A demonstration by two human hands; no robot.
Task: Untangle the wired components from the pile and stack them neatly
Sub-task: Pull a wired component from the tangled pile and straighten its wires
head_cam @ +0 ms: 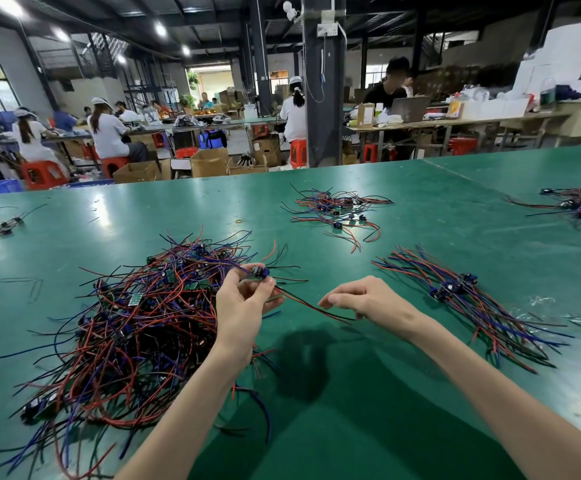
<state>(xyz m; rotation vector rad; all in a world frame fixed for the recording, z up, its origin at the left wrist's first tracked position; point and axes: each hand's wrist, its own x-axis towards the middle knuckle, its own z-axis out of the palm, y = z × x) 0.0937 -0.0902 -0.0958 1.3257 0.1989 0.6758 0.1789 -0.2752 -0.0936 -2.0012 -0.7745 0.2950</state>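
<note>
1. Hands were seen above the green worktop (pixel 420 202). The left hand (pixel 244 299) was raised, and one wired component (pixel 259 273) was pinched at its fingertips, just beside the right edge of the pile (pixel 136 323).
2. The held component's red and black wires (pixel 313 308) were stretched rightward and slightly toward the person, so its long axis ran from left hand to right hand.
3. The right hand (pixel 362 299) was held with its fingers loosely curled over the wire ends. Whether the wires were actually gripped could not be told.
4. Five groups of wired parts were counted on the worktop:
   - the large tangled pile at the left;
   - a tidy stack (pixel 462 299) at the right;
   - a loose cluster (pixel 334 209) farther back;
   - a heap (pixel 580 206) at the far right edge;
   - a small bunch (pixel 1 226) at the far left.
5. The stack was laid diagonally, from far left to near right, with its dark component bodies gathered about mid-length.
6. One yellow rubber band (pixel 239 221) was seen beyond the pile, and clear plastic scraps (pixel 542 301) lay just right of the stack.
7. Bare worktop was left between the hands and the stack.
8. Seated workers on red stools (pixel 44 173) and cardboard boxes (pixel 209 162) were seen past the far edge.
</note>
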